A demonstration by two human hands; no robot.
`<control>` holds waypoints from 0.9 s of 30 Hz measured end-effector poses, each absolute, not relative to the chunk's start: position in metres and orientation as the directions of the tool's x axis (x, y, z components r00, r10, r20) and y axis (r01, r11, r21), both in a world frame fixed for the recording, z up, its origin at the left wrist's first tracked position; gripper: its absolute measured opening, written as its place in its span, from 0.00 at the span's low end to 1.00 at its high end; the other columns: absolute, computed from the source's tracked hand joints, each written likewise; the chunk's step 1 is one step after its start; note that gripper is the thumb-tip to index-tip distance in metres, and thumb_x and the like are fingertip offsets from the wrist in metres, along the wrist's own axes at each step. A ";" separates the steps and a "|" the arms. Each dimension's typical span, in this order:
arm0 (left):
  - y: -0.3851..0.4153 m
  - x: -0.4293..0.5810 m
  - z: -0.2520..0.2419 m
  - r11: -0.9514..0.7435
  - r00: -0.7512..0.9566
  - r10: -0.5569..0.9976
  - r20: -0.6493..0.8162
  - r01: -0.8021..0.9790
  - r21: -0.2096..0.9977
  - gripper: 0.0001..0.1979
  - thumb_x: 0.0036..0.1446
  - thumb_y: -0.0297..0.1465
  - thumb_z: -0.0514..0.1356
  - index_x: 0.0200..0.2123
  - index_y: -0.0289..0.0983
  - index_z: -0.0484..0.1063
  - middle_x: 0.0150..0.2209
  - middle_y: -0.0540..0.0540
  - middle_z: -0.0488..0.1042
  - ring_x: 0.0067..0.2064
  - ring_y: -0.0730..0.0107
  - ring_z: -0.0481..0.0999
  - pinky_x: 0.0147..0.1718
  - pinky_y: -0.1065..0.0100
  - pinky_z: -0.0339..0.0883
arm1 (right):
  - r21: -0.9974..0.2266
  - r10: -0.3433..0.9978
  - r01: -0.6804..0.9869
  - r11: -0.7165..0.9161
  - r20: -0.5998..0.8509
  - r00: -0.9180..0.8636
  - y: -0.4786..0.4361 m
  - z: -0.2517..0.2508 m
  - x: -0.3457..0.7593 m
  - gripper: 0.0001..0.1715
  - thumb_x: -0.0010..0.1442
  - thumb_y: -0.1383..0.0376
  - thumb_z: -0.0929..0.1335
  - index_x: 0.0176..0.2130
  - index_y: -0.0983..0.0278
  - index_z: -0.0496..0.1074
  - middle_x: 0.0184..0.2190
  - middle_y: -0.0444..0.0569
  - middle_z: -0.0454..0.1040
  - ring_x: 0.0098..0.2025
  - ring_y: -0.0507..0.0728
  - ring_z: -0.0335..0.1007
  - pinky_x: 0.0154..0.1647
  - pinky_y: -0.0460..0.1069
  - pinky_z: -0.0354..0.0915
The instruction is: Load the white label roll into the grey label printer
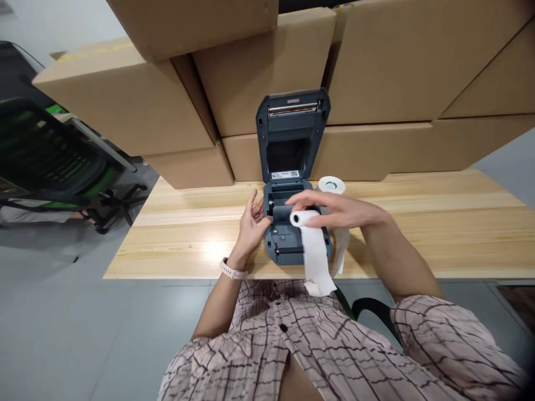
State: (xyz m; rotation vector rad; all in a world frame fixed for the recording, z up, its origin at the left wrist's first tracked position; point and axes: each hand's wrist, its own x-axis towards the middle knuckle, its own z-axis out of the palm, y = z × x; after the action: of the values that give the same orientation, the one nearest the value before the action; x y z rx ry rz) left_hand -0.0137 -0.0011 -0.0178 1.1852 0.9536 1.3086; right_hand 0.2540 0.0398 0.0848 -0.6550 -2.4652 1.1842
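Observation:
A dark grey label printer [288, 243] lies on the wooden table with its lid [288, 133] raised, baring the inside. My right hand [334, 209] grips a small white paper roll [300, 218] over the right part of the printer's bay. From this roll a loose strip of paper hangs down past the table's front edge. My left hand [252, 223] rests at the printer's left side, fingers apart, with the thumb against its edge. Behind my right hand stands a larger white label roll [331, 184], partly hidden, and a strip of paper hangs below the wrist.
Cardboard boxes [267, 72] are stacked along the back of the wooden table [188, 234], close behind the raised lid. An office chair [54, 161] stands on the floor to the left. The table's front edge runs close to my body.

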 end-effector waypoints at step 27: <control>-0.007 -0.012 -0.012 -0.154 0.043 0.986 0.161 -0.131 0.979 0.43 0.59 0.37 0.72 0.75 0.43 0.62 0.73 0.34 0.70 0.74 0.48 0.71 0.74 0.44 0.64 | -0.860 0.795 0.453 0.234 -0.099 -0.599 0.117 0.021 0.345 0.57 0.47 0.41 0.82 0.67 0.59 0.71 0.63 0.61 0.80 0.63 0.71 0.78 0.63 0.68 0.76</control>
State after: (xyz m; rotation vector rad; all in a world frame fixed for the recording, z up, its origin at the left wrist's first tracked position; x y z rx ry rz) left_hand -0.0122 -0.0068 -0.0122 1.2516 0.9958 1.3409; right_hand 0.3449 0.1170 0.0212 -1.1518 -2.1541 1.3105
